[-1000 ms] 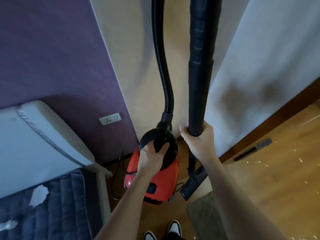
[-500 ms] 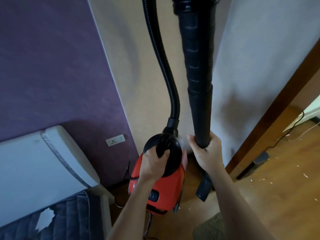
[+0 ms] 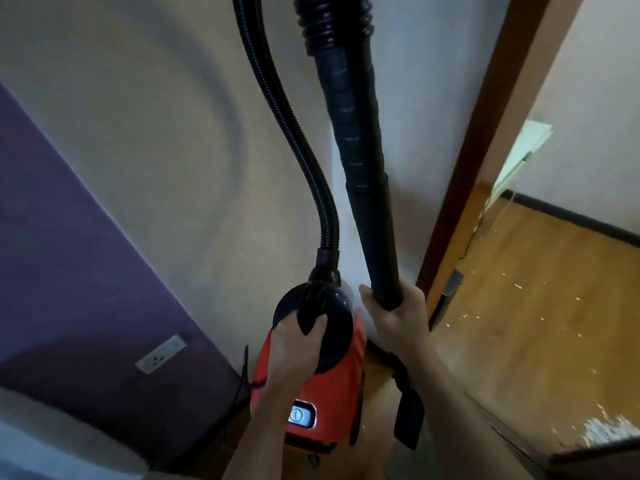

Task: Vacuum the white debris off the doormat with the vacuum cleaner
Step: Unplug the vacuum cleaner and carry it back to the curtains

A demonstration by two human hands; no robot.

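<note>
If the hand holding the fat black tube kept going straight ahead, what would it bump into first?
Most likely the pale wall just past the black tube that the right hand grips. The hose collar sits close beside that line, but depth is hard to judge here.

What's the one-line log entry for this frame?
left hand grips vacuum cleaner handle | right hand grips wand | white debris on wood floor
</note>
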